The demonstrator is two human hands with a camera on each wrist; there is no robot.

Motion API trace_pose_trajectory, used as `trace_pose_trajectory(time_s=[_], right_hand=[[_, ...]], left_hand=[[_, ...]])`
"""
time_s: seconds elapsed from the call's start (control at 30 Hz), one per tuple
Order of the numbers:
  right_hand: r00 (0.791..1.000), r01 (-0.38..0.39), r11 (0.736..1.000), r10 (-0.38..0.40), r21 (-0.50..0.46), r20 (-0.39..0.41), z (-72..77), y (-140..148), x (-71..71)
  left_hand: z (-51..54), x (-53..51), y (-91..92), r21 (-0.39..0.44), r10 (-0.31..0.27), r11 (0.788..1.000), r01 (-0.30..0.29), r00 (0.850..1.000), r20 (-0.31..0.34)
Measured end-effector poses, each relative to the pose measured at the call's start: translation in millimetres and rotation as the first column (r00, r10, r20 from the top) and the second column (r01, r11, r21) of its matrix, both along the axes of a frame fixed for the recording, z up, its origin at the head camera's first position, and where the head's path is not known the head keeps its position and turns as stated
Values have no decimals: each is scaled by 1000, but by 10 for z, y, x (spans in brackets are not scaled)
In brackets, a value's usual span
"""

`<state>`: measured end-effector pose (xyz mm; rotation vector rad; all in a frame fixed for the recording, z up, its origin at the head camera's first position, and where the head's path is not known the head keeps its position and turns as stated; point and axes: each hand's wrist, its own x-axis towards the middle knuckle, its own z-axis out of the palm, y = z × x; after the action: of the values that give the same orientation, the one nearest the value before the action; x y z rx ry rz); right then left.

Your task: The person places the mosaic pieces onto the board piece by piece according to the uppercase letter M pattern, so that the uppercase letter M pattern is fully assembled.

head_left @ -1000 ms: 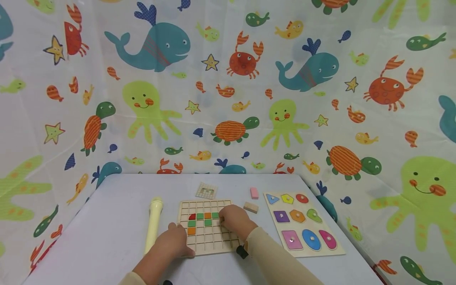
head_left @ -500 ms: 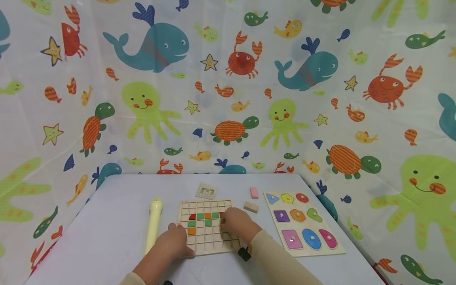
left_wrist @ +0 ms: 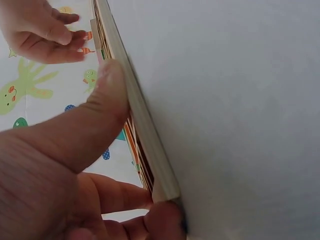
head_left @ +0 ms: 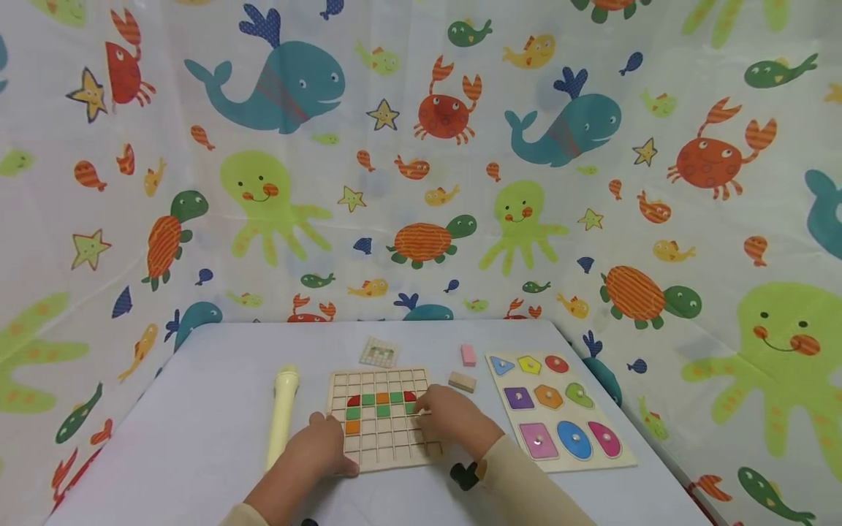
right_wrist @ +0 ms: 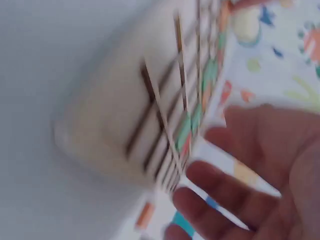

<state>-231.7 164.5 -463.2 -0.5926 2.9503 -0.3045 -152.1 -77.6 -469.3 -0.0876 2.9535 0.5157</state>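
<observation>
A wooden grid board [head_left: 395,456] lies on the table with several red, green and orange tiles in its cells. My left hand [head_left: 317,447] holds its near left corner. In the left wrist view the thumb [left_wrist: 107,90] lies along one edge and the fingers bend round the corner. My right hand [head_left: 454,418] is over the board's right side, fingers loosely spread and holding nothing in the right wrist view. Its fingertips are close to a green tile [head_left: 411,408] below a red tile [head_left: 410,397]; whether they touch it I cannot tell.
A pale yellow tube [head_left: 283,413] lies left of the board. Behind it is a small patterned card [head_left: 379,352]. To the right are a pink block [head_left: 468,355], a wooden block [head_left: 463,381] and a shape puzzle board [head_left: 562,413]. A sea-animal curtain [head_left: 421,204] surrounds the table.
My right hand has shifted slightly right and its fingers have loosened, uncovering the red tile and the green tile at the right end. The left hand stays at the board's corner.
</observation>
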Motion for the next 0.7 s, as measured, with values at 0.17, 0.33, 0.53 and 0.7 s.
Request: trace_pose_trajectory(time_s=[0.17,0.33,0.53,0.7], right_hand=[[985,160,982,-166,-99,-54,47,242,-124],[979,201,975,-203,-98,-2,-11,361,-207],[981,191,980,-192,-62,-19,-93,363,-272],[986,157,987,-159,-47,-43,-143,326,-342]], left_hand=[[-30,-2,12,-18,3,1000,-3,1000,0],[28,22,25,-31,11,999,-11,1000,5],[65,28,40,-65,1,998,-2,1000,-8],[57,13,48,-80,-4,997,4,1000,-2]])
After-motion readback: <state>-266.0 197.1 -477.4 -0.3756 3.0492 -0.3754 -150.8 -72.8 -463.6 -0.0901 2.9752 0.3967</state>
